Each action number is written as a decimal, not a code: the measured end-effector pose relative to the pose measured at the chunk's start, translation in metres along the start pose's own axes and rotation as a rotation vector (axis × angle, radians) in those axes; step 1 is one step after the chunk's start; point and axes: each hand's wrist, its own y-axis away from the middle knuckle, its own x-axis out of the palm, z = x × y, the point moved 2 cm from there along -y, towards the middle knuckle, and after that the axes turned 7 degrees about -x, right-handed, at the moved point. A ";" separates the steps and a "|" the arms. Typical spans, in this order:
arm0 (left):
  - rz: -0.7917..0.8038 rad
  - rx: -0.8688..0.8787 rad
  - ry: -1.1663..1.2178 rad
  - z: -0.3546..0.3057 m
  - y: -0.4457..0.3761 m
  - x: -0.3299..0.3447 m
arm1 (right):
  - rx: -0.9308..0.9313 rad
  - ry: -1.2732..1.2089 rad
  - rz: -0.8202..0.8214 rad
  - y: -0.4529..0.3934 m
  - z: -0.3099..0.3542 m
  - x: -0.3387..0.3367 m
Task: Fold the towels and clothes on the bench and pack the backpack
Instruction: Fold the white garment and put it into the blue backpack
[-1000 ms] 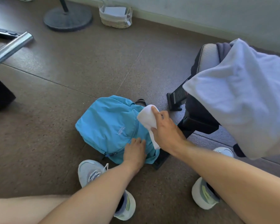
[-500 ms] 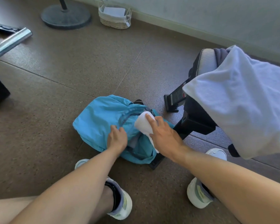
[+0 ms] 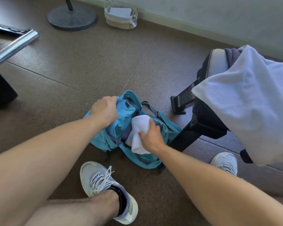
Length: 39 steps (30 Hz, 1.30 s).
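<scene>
Blue backpack [image 3: 121, 128] mouth is held open by left hand [image 3: 104, 110]; folded white towel [image 3: 138, 132] gripped by right hand [image 3: 151, 136], half inserted; larger towel [image 3: 245, 101] left unfolded on bench [image 3: 217, 61]

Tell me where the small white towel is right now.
In the head view, the small white towel sits low at centre, gripped by the right hand at the mouth of the blue backpack, left of the bench.

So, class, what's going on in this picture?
A person crouches over a blue backpack on the floor. The left hand grips the bag's top edge and holds it open, while the right hand pushes a folded white towel into the opening; it is only partly in. Another white towel hangs over the bench at right.
</scene>
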 end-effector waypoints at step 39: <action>0.074 -0.032 0.104 0.009 -0.021 0.000 | 0.188 -0.314 -0.092 -0.058 -0.007 0.080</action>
